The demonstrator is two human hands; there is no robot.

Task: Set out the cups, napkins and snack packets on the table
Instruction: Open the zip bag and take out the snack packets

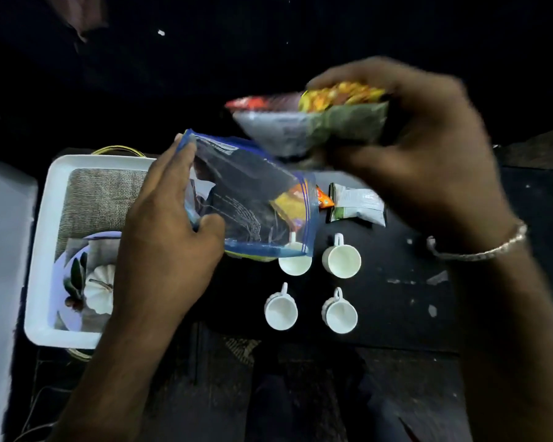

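Observation:
My left hand (170,237) grips a clear zip bag (253,199) with blue edges, held above the dark table (406,307). My right hand (428,161) is raised above the table and closed on a bunch of snack packets (320,119), blurred, coloured green, yellow, red and silver. On the table lie a white and green snack packet (358,205) and an orange one (324,199), partly behind the bag. Several white cups stand upright in two rows: (341,260), (295,264), (281,312), (339,315).
A white tray (39,250) at the left holds a burlap cloth (103,199), a plate (74,314) and a small white pumpkin (99,288). A pale surface (0,250) borders the far left. The surroundings are dark.

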